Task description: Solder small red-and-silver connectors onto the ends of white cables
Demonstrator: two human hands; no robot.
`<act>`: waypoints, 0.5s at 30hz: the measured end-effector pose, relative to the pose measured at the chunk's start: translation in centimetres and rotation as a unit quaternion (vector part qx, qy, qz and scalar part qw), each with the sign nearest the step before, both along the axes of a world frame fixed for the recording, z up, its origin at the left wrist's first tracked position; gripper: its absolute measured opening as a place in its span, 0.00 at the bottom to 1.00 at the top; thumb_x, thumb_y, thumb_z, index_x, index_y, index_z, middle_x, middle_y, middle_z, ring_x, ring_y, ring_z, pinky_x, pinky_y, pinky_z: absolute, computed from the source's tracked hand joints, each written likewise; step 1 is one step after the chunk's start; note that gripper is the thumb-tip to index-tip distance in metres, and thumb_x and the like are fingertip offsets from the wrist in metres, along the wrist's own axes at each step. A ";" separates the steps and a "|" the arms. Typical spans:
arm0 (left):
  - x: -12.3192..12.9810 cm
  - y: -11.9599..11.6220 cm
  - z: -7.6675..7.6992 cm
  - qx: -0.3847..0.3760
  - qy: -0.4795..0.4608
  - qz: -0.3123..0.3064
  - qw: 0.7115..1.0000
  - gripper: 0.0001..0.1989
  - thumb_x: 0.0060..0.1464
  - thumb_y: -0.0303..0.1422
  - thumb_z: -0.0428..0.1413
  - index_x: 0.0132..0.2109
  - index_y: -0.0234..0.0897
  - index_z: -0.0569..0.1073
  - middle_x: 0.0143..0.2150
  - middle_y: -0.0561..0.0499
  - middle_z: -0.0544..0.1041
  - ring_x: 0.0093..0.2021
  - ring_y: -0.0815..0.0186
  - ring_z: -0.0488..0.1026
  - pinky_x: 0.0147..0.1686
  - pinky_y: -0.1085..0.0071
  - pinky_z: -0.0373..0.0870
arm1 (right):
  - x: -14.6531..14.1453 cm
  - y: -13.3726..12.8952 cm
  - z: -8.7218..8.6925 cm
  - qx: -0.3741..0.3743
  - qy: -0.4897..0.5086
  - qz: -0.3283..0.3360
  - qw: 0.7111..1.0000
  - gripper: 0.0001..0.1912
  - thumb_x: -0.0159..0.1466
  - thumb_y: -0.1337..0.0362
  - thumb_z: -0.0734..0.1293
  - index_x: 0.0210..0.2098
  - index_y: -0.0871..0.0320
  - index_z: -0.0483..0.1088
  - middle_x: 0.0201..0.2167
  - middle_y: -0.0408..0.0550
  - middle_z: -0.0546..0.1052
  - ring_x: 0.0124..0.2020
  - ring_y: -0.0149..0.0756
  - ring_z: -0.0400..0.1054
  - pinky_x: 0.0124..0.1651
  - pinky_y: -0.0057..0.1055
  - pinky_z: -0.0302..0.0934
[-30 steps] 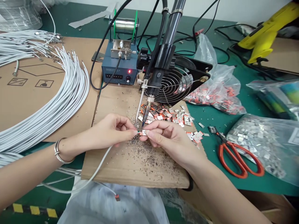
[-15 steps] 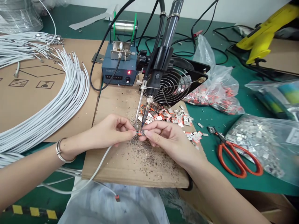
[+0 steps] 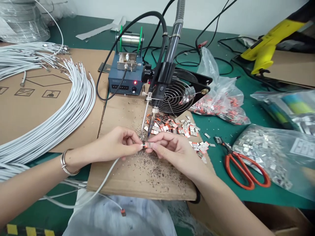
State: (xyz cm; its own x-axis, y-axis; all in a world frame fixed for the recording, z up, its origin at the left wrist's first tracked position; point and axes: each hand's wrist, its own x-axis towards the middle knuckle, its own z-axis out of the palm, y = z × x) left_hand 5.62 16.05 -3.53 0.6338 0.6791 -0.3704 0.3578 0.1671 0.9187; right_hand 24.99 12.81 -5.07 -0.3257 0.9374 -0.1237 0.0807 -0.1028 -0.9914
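Observation:
My left hand (image 3: 123,144) pinches the end of a white cable (image 3: 105,179), which curves down from beneath it. Between thumb and fingers, my right hand (image 3: 169,149) grips a small orange and silver connector (image 3: 148,145). The cable end meets the connector between my fingertips. Just above it is the tip of a soldering iron (image 3: 151,123) held in a stand, beside a thin curved metal tube (image 3: 145,118). The fingertips hide much of the joint. Loose connectors (image 3: 182,126) lie behind my right hand on the cardboard (image 3: 118,111).
A blue solder feeder (image 3: 125,78) and a black fan (image 3: 174,95) stand behind. White cables (image 3: 73,108) fill the left. At right are red-handled scissors (image 3: 246,170), a bag of metal parts (image 3: 265,154), a bag of orange parts (image 3: 221,101) and a yellow tool (image 3: 265,49).
The camera view has shifted slightly. The connector now sits a little below the iron tip, where before the tip reached it. Both hands keep their hold.

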 end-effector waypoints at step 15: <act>-0.3 -1.4 -0.2 -0.010 0.009 -0.042 0.999 0.10 0.53 0.35 0.54 0.34 0.31 0.71 0.19 0.57 0.66 0.18 0.77 0.63 0.18 0.82 0.56 | 0.8 -2.7 0.1 0.440 -0.380 0.085 0.809 0.13 0.66 0.73 0.56 0.41 0.65 0.71 0.23 0.50 0.73 0.24 0.37 0.66 0.29 0.33 0.62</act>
State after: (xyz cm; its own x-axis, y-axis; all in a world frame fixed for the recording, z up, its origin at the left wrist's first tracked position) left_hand 5.34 14.68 -3.70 0.6807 0.6169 -0.3951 0.3880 0.1539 0.9087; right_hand 25.76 10.13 -4.95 -0.6029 0.7210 0.3415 0.6407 0.6926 -0.3313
